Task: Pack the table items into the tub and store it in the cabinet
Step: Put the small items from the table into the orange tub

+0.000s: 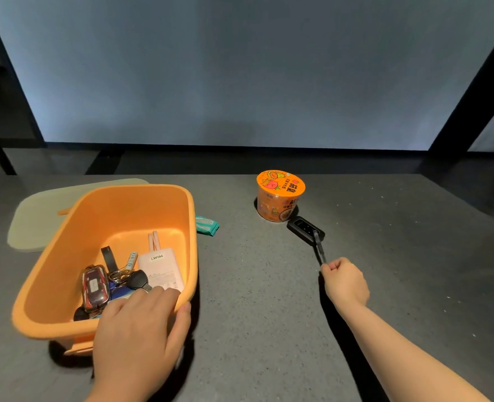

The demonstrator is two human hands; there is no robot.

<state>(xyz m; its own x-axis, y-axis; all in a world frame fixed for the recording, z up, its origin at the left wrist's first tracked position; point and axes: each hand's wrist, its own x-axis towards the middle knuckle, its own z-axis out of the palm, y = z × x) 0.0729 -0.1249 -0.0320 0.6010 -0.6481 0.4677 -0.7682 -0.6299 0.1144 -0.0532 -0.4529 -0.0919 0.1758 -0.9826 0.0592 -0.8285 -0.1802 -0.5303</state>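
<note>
The left hand [137, 329] grips the near rim of the orange plastic tub [109, 256] on the dark grey counter [254, 285]; keys and a pink power bank lie inside. The right hand [345, 282] pinches what seems a strap on the small black device [305, 229], just beside the orange noodle cup [279, 195].

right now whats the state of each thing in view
tub: open, lid off, holding keys and a power bank
lid: flat on table behind tub
noodle cup: upright, sealed
black device: on table, strap pulled taut
tissue pack: lying beside tub
left hand: gripping tub rim
right hand: pinching strap
</note>
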